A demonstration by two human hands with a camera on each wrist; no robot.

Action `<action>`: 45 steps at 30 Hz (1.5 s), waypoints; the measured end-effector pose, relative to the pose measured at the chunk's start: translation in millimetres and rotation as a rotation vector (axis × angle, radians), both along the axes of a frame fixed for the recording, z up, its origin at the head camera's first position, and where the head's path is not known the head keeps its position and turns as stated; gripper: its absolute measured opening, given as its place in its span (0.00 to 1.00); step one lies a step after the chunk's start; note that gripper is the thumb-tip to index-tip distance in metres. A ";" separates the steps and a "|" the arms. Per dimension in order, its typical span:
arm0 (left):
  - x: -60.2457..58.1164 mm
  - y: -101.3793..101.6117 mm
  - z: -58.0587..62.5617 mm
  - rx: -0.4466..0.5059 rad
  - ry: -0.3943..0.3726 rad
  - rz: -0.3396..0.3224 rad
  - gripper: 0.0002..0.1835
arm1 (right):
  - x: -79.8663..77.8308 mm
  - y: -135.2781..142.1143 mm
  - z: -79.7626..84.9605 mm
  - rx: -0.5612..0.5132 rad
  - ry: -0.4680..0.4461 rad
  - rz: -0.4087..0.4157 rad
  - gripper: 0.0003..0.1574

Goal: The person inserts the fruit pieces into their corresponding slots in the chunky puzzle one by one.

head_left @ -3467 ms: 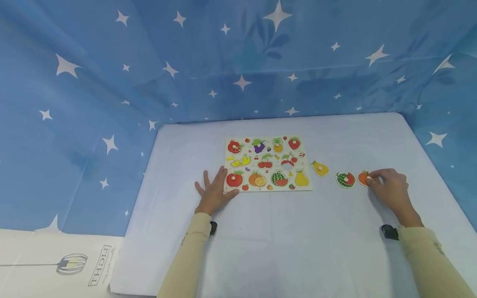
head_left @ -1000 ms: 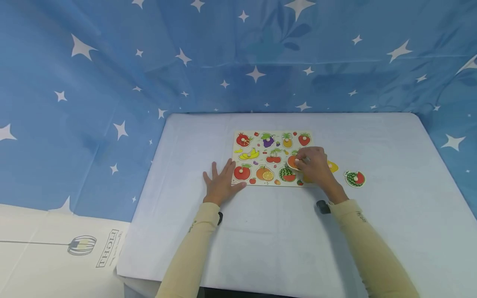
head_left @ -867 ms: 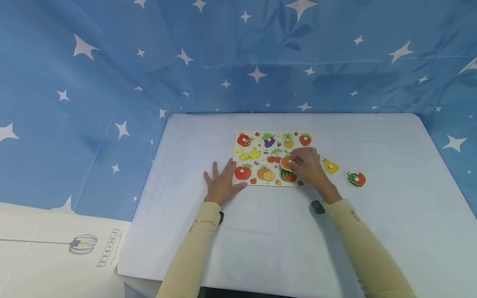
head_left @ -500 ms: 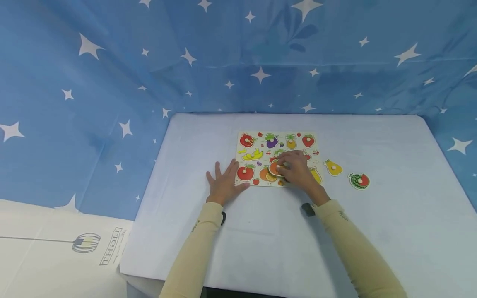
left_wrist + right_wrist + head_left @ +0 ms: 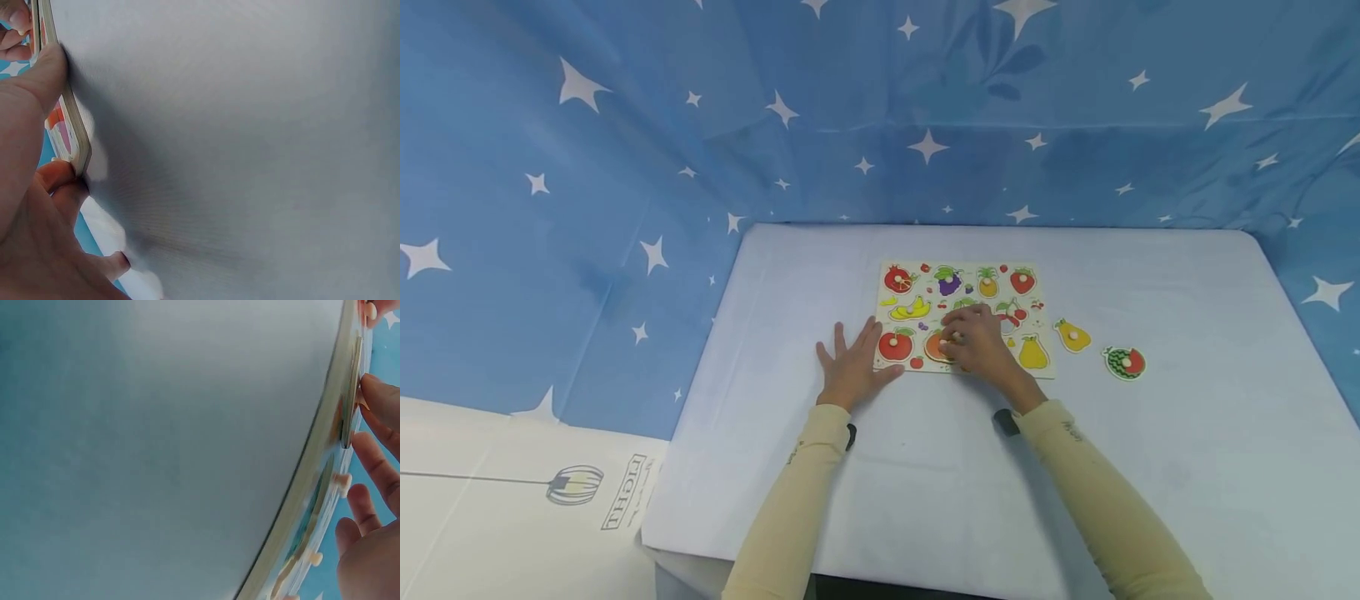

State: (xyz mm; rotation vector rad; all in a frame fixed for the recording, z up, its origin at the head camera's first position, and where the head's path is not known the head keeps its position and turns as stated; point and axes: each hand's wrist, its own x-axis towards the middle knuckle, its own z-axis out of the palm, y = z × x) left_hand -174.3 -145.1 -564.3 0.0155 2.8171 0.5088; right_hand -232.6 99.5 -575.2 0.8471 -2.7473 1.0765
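A fruit knob puzzle board (image 5: 1037,325) lies on the table. My left hand (image 5: 850,371) is spread at its near left corner; in the left wrist view the thumb (image 5: 53,75) lies along the board's near edge. My right hand (image 5: 985,346) pinches the knob of an orange puzzle piece (image 5: 936,345) over the orange picture in the front row. The right wrist view shows that piece (image 5: 351,406) at the board's surface; whether it sits flush I cannot tell. To the right of the board lie a pear piece (image 5: 1073,336) and a watermelon piece (image 5: 1125,363).
A white cloth covers the table (image 5: 925,483). Blue curtains (image 5: 850,108) with white stars hang behind and at the sides. A cream cloth with a lamp print (image 5: 574,485) is at the lower left. Other fruit pieces with knobs sit in the board.
My right hand has carried the orange piece from the table's right side leftward onto the board's front row, and lowered it over the orange picture. My left hand has stayed at the board's corner.
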 end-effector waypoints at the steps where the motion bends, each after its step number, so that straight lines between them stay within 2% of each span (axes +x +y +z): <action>1: 0.1 0.0 0.0 0.000 0.005 -0.001 0.51 | 0.4 -1.1 0.0 0.019 -0.011 -0.008 0.06; 5: 1.2 0.3 0.8 0.004 0.020 -0.003 0.50 | 1.2 -5.3 -0.9 0.074 -0.048 -0.029 0.06; 14: 1.7 -0.2 -0.2 0.015 0.023 0.007 0.51 | 2.8 -8.7 2.2 0.110 -0.079 -0.042 0.06; 22: 0.8 1.9 2.0 0.025 0.023 0.007 0.50 | 3.9 -5.3 0.2 0.164 -0.040 -0.042 0.07; 25: 2.0 2.3 3.2 0.029 0.021 0.005 0.50 | 5.5 -4.9 -0.3 0.192 0.001 -0.039 0.18; 30: 3.4 1.4 4.0 0.032 0.020 0.011 0.50 | 7.5 -3.1 2.4 0.246 0.019 -0.058 0.59; 31: 3.4 1.4 3.8 0.033 0.018 0.012 0.50 | 7.4 -1.7 2.8 0.250 0.008 -0.066 0.66; 33: 4.1 1.6 4.1 0.037 0.023 0.013 0.50 | 6.4 2.2 3.3 0.245 -0.020 -0.085 0.74; 36: 4.6 2.1 3.8 0.041 0.027 0.011 0.50 | 5.1 11.3 5.2 0.209 -0.054 -0.105 0.77; 41: 4.9 2.0 4.5 0.052 0.023 0.011 0.50 | 5.7 31.1 8.7 0.152 -0.111 -0.103 0.75; 45: 5.5 1.5 5.6 0.064 0.024 0.011 0.50 | 6.1 45.5 10.5 0.155 -0.146 -0.101 0.74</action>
